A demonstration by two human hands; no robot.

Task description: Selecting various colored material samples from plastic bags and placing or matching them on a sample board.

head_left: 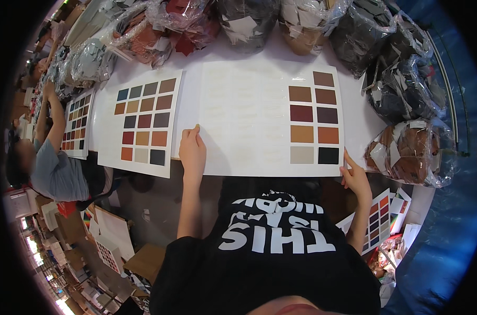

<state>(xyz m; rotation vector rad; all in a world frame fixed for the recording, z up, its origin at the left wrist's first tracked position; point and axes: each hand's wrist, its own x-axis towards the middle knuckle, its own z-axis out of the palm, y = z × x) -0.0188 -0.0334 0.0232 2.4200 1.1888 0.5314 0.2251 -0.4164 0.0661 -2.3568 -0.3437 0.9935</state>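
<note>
A large white swatch card (244, 118) lies before me on the white table, with rows of brown, maroon, tan, grey and black swatches on its right side. Faint pale marks show across its left part. My left hand (192, 152) is closed at the card's left edge, fingertips pinched together. At the lower right corner, my right hand (356, 178) grips the edge, with one finger along the side and the others curled by the border. To the left rests a second swatch card (167, 105), partly filled with coloured squares.
Clear plastic bags of swatch pieces line the far side, among them a grey one (247, 23) and a brown one (406, 152) at the right. A co-worker (60, 168) reaches over another swatch card (76, 126) at far left. More cards (377, 220) stand below the table at right.
</note>
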